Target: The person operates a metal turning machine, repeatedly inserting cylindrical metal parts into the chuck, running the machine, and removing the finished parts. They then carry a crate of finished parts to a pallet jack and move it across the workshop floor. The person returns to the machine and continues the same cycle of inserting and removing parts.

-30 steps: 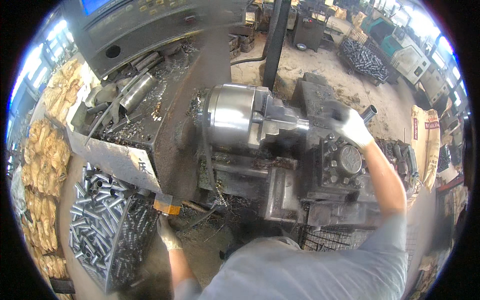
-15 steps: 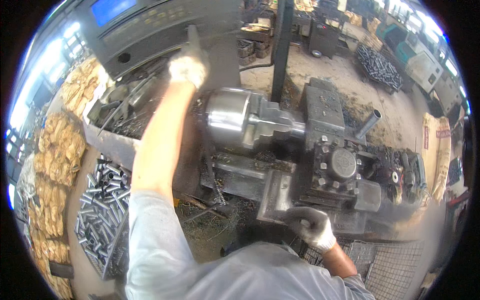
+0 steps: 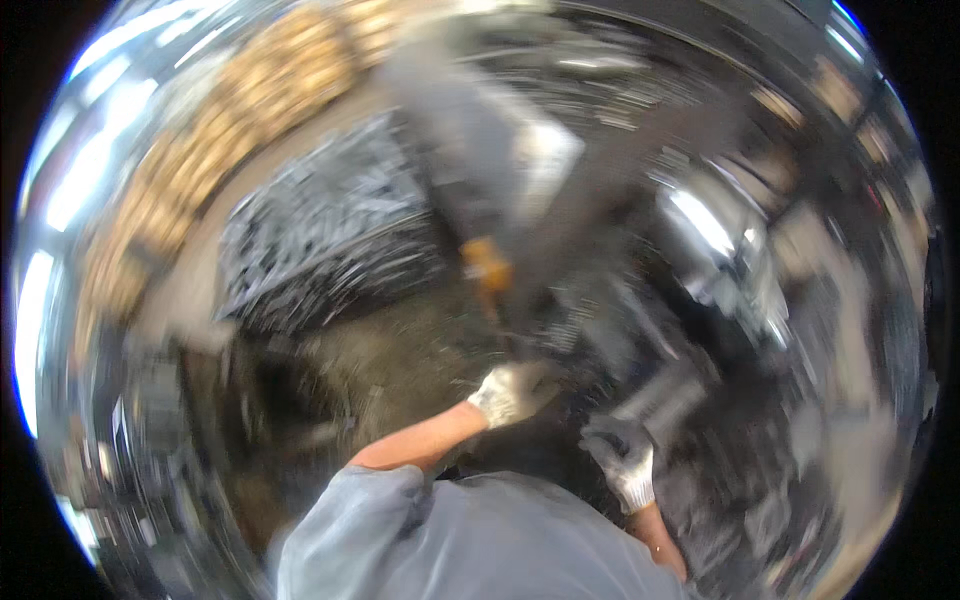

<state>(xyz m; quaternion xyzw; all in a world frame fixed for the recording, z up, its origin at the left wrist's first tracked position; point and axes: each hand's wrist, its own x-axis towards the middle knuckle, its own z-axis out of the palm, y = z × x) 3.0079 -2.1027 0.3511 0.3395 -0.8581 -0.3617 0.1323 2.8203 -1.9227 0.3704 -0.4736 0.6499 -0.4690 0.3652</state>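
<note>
Motion smears most of this view. My left hand [image 3: 515, 391], in a white knitted glove with darkened fingers, is low in front of my body, and its fingers blur into the dark machine parts beyond. To its right, my right hand [image 3: 622, 458] has a similar glove with dark grey fingers, which look curled; whatever they may hold is hidden. The two hands are apart. Beyond them to the right lies the shiny metal chuck [image 3: 705, 225] of a lathe. A flat metal machine part [image 3: 665, 395] lies just past my right hand.
At the left, a bin of short metal tubes [image 3: 325, 205] stands on the floor. Stacked tan sacks [image 3: 270, 75] line the far left. A blurred orange piece [image 3: 486, 265] is between the bin and the lathe. A pale corner [image 3: 550, 160] juts out beyond it.
My left hand has come down from the control panel to near my body. The view has swung left, bringing the tube bin toward the middle and the chuck to the right.
</note>
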